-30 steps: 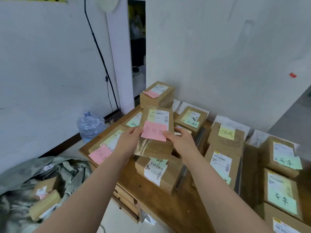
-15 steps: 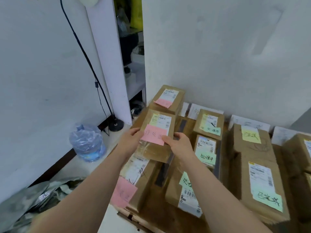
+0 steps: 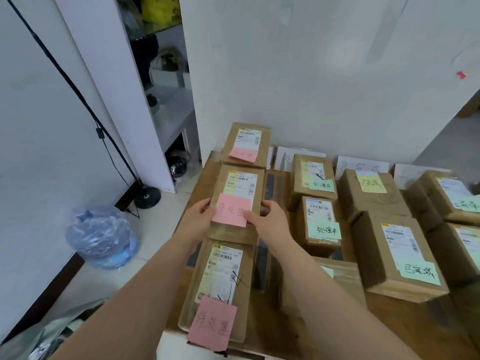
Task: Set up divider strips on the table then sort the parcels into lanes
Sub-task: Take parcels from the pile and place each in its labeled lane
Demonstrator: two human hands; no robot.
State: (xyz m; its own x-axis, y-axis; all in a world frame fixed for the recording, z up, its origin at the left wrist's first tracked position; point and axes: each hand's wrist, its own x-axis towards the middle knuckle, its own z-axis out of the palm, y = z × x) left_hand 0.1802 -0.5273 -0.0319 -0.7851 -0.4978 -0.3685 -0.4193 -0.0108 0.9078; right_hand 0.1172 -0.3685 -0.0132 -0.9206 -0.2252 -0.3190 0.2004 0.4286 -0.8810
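Observation:
A brown parcel (image 3: 240, 187) with a white label and a pink note sits in the leftmost lane of the wooden table (image 3: 405, 331). My left hand (image 3: 198, 216) grips its left side and my right hand (image 3: 270, 219) grips its right side, thumb on the pink note. Another pink-note parcel (image 3: 246, 144) lies behind it and a third (image 3: 220, 289) in front. A dark divider strip (image 3: 272, 185) runs along the right of this lane. Parcels with green notes (image 3: 320, 224) fill the lane to the right.
More parcels with green and yellow notes (image 3: 400, 255) cover the table's right half. White lane signs (image 3: 361, 167) lean on the wall behind. On the floor at left stand a water jug (image 3: 104, 237) and a lamp base (image 3: 146, 197); a grey bag (image 3: 52, 336) lies at bottom left.
Both hands have carried the pink-note parcel forward and down into the left lane, between the two other pink-note parcels. The view has swung left and down over the table.

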